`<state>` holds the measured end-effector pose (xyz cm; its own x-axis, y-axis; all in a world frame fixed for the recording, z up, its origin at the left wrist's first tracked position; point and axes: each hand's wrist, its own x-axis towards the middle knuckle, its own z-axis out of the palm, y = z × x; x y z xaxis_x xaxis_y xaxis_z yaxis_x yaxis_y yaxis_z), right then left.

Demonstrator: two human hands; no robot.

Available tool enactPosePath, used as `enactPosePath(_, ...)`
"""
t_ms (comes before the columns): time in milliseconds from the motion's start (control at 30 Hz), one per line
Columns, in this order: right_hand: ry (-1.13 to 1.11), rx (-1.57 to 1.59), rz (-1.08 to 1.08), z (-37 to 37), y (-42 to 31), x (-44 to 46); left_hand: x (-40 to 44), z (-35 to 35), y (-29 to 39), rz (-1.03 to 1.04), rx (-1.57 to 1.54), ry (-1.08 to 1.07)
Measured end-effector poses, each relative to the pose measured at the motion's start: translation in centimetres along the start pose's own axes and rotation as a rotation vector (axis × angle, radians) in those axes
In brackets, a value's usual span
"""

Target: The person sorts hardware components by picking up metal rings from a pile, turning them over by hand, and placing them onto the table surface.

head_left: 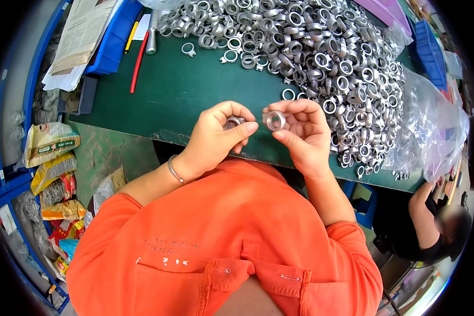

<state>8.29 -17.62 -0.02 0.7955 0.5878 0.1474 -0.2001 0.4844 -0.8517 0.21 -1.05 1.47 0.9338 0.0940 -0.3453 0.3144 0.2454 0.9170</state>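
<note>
Both hands are raised close together over the front edge of the green table (158, 108). My left hand (221, 129) is closed around a metal ring (234, 121), which the thumb and fingers partly cover. Between the thumb and fingers of my right hand (305, 129) is another metal ring (275, 120), its round opening turned towards me. The two rings are a small distance apart. Just beyond my right hand lies the edge of a big heap of similar metal rings (321, 58), several with a small lug on the side.
Left on the table lie a red pen (139, 63), a yellow pen (133, 36) and a metal rod (151, 34). A blue bin (108, 50) with papers stands at the left edge. Clear plastic bags (432, 121) lie right. Another person (421, 226) is at the right.
</note>
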Motion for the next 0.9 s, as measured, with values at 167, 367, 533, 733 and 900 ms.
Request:
enactPosePath(167, -0.289, -0.835, -0.366, 0.3, -1.3, 0.4, 0.4, 0.4, -0.4, -0.143, -0.492, -0.147)
enactPosePath(367, 0.096, -1.156, -0.254, -2.3, -2.6, 0.5, 0.9, -0.5, -0.7, -0.216, -0.594, -0.135)
enactPosePath(533, -0.051, -1.613, -0.044, -1.8, -1.8, -0.3, 1.2, -0.5, -0.9, -0.26, -0.632, -0.092)
enactPosePath(733, -0.099, -1.227, -0.147, -2.6, -0.8, 0.0, 0.8, 0.1, -0.7, -0.228, -0.379, -0.081)
enactPosePath(900, -0.051, -1.486, -0.149, -2.6, -0.6, -0.1, 1.0, 0.0, -0.7, -0.244, -0.413, -0.07)
